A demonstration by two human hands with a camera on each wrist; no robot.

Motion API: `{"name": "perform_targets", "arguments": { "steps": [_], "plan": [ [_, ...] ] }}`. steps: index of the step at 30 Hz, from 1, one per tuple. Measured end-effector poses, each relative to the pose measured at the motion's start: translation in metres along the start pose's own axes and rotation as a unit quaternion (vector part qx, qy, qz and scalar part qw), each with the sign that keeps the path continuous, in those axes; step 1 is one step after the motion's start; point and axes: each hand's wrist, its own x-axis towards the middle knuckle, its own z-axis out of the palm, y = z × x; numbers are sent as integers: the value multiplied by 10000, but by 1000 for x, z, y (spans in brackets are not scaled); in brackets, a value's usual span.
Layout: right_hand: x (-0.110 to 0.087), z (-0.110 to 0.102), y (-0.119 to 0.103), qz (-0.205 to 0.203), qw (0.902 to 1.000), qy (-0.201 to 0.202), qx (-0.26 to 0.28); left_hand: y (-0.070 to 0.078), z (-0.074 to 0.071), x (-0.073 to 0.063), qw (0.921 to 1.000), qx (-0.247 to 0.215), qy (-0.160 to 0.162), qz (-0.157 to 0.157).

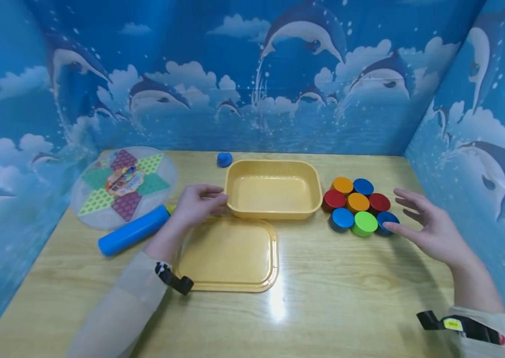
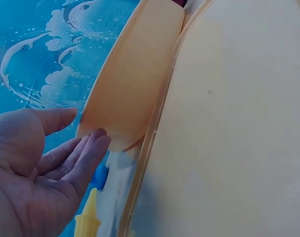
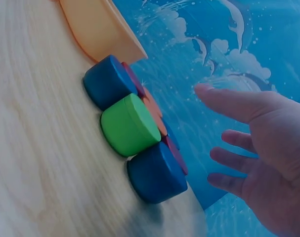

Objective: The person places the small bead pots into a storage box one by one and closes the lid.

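Note:
My left hand is at the left end of a yellow plastic tub, its fingers loosely bent and the thumb apart. In the left wrist view the fingertips lie close against the tub's end wall; whether they touch cannot be told. A matching flat yellow lid lies in front of the tub, partly under my left forearm. My right hand, fingers spread and holding nothing, hovers right of a cluster of round pots, among them green, blue, red and orange ones.
On the left lies a round board with a coloured star, a blue tube with a yellow tip beside it. A small blue toy sits behind the tub's left corner. A dolphin-print curtain borders the wooden table.

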Motion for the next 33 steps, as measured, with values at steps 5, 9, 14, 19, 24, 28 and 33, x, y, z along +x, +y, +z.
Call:
{"name": "perform_targets", "arguments": {
  "steps": [5,9,14,19,24,28,33],
  "plan": [
    [2,4,7,-23,10000,-16,-25,0,4,3,9997,-73,154,-187],
    [3,7,11,13,10000,-65,-45,1,4,4,9989,-71,306,-337],
    [4,9,15,319,9993,-195,-46,0,5,5,9978,-325,326,-471],
    [2,8,21,663,9968,-457,4,-1,7,7,9944,-702,350,-714],
    [-1,10,29,928,9946,-460,-8,0,8,6,9921,-921,353,-779],
    [-3,11,34,1238,9915,-391,-20,-2,10,8,9911,-1007,358,-791],
    [-7,12,39,1349,9898,-436,-123,-3,14,10,9890,-1180,369,-812]
  ]
}}
